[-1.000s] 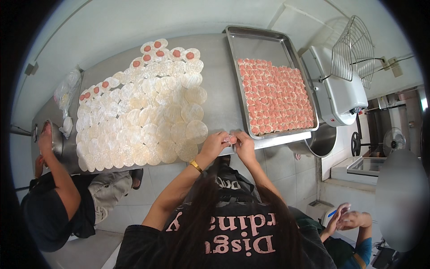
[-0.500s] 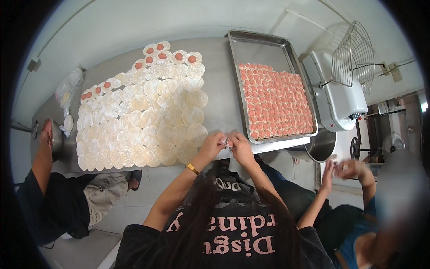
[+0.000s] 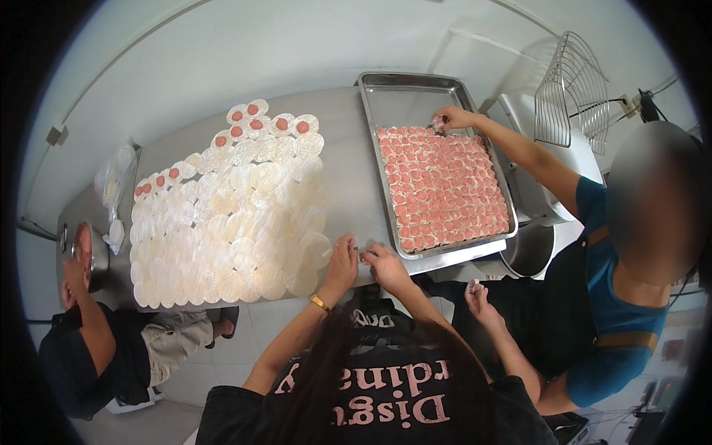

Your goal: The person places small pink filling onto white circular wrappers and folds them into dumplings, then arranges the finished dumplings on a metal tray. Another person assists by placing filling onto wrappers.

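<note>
My left hand (image 3: 343, 265) and my right hand (image 3: 386, 267) are close together over the table's near edge. Both have their fingers curled and pinched, tips facing each other; whatever lies between them is too small and hidden to make out. Left of my hands, round pale dough wrappers (image 3: 230, 237) overlap in rows, and several at the far side carry a dab of pink filling (image 3: 256, 124). To the right, a metal tray (image 3: 368, 96) holds tight rows of small filled dumplings (image 3: 441, 193) with pink tops.
A co-worker's hand (image 3: 454, 119) reaches over the tray's far part from the right. At left, another person's hand (image 3: 74, 273) is at a metal bowl (image 3: 100, 256) of pink filling. A plastic bag (image 3: 113, 174), a white machine (image 3: 519, 119) with a wire guard (image 3: 567, 93), and a steel bowl (image 3: 528, 248) stand around.
My hands have come slightly apart, the left shifting left. The right co-worker has leaned in, one hand moving over the tray. The left person's hand has moved at the filling bowl. The view has shifted.
</note>
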Tool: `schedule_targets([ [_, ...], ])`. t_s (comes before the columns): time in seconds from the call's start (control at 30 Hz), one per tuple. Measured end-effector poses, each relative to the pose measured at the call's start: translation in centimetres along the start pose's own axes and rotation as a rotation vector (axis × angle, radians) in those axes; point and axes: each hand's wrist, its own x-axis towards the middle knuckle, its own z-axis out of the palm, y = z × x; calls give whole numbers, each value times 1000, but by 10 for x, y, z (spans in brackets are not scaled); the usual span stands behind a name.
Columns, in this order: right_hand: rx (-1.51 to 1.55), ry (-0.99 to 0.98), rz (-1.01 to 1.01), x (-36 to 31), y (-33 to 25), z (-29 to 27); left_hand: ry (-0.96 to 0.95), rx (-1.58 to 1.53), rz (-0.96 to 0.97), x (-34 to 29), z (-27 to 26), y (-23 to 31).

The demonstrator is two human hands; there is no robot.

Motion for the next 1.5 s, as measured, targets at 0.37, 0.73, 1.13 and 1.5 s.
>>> schedule_targets([
  [0.37, 452, 211, 77, 7, 10, -49, 38, 112, 65, 13, 7, 2],
  [0.73, 281, 567, 83, 103, 142, -180, 4, 272, 3, 13, 8, 14],
  [1.13, -138, 204, 113, 250, 328, -223, 36, 305, -98, 12, 15, 10],
  [1.5, -208, -93, -11, 247, 331, -232, 15, 417, -164, 10, 17, 11],
])
